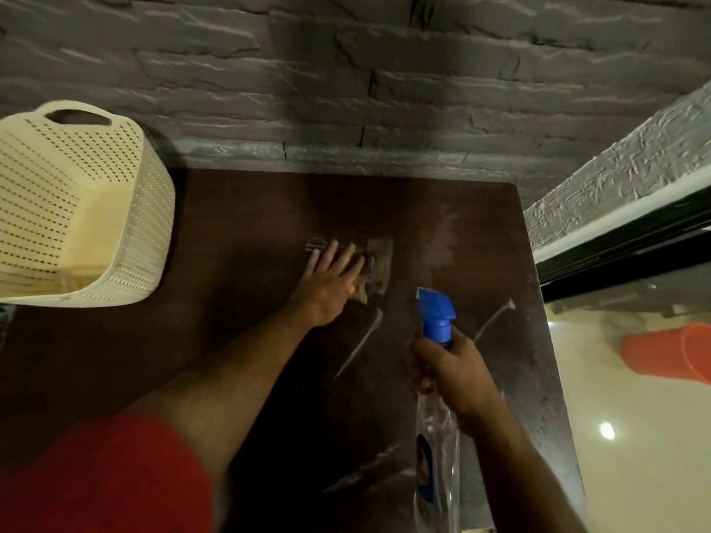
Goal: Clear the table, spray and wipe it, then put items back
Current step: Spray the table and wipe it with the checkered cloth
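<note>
— Brown wood fills most of what we see: the table (246, 340), dark and glossy, pushed up against a grey stone-textured wall (346, 71).

— And our left hand (331, 280)?

— We have it flat on the tabletop, fingers straight and slightly spread, pressing on a cloth (379, 265). The cloth looks beige and brownish, but it is blurred, so we cannot tell its pattern. It lies just beyond and to the right of our fingertips, near the middle of the table.

— What about the right hand (452, 373)?

— We have it curled around the neck of the spray bottle (436, 436), just under the blue trigger head (434, 315). The bottle body is clear plastic with a label low down, and it hangs over the near right part of the table, nozzle pointing away from us toward the wall.

— Is the surface wet?

— We see pale streaks and a misty sheen on the right half of the table, between the cloth and the right edge.

— Anything else around us?

— A cream perforated basket (77, 209) sits at the far left, tilted so that we see its underside, with one handle slot showing at the top. Off the table's right edge there is a pale shiny floor, and on it an orange bucket (669, 353). A red sleeve (96, 475) covers our left upper arm at the bottom left.
</note>
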Demonstrator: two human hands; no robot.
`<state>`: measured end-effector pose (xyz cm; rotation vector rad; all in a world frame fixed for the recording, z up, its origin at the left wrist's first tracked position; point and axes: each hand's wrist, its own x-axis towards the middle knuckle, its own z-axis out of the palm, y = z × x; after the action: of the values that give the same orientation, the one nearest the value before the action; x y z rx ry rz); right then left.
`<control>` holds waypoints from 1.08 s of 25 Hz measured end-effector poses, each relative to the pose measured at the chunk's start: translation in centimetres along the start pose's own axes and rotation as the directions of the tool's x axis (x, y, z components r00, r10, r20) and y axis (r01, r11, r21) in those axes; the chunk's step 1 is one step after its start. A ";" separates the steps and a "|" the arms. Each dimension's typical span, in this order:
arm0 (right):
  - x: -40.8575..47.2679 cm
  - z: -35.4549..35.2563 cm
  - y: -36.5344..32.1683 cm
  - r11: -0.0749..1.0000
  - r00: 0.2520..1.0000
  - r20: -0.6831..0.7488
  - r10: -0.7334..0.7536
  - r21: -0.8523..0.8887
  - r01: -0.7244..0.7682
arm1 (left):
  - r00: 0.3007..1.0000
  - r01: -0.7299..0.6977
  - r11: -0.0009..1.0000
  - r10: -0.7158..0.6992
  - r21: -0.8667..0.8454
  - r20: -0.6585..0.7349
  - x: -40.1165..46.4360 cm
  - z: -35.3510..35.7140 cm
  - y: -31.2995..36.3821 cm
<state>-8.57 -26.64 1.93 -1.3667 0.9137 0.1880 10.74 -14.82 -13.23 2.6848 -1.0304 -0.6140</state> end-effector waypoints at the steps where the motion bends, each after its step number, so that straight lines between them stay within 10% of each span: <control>1: -0.4 -0.4 0.1 1.000 1.000 -0.011 0.021 -0.002 -0.021 | 0.986 -0.164 0.981 0.161 0.107 0.037 -0.7 -0.1 -1.8; 6: -2.0 -1.7 1.6 0.983 0.998 -0.005 0.063 -0.172 -0.063 | 0.872 0.481 0.871 -0.487 -0.100 -0.048 1.3 -3.3 -7.1; 17: -5.3 -0.1 4.9 0.875 0.963 0.233 0.138 -0.484 -0.008 | 0.932 0.360 0.932 -0.356 -0.045 0.073 -2.3 -1.3 -4.0; 24: -6.2 -4.7 5.3 0.925 0.994 0.096 -0.043 -0.371 0.076 | 0.901 0.431 0.891 -0.417 -0.143 0.120 -8.2 2.4 3.0; 27: -6.8 -5.9 4.9 0.940 0.992 0.099 -0.080 -0.324 0.108 | 0.983 0.176 0.984 -0.177 0.037 0.039 -14.1 7.1 8.9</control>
<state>-18.59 -28.08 3.05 -1.6951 0.7657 0.3348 -7.11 -12.10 -12.32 2.8248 -0.8244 -0.6935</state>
